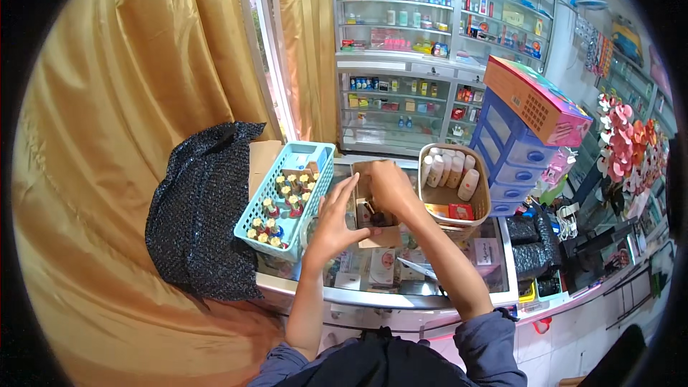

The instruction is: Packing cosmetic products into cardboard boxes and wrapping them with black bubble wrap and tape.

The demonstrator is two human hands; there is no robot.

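Observation:
On the glass counter before me stands an open cardboard box with a small dark item inside. My left hand rests against the box's left side, its fingers spread and its thumb near the front flap. Over the back of the box, my right hand is bent with its fingers pointing down; whether they hold anything is hidden. To the left, a light-blue plastic basket contains several small bottles with yellow flower-shaped caps. A beige basket on the right holds several white bottles and small packets.
Scissors lie on the counter below my right forearm. A black sequined cloth covers the left end. A blue drawer unit bearing a large box stands at the right. Glass shelves are behind, gold curtains at left.

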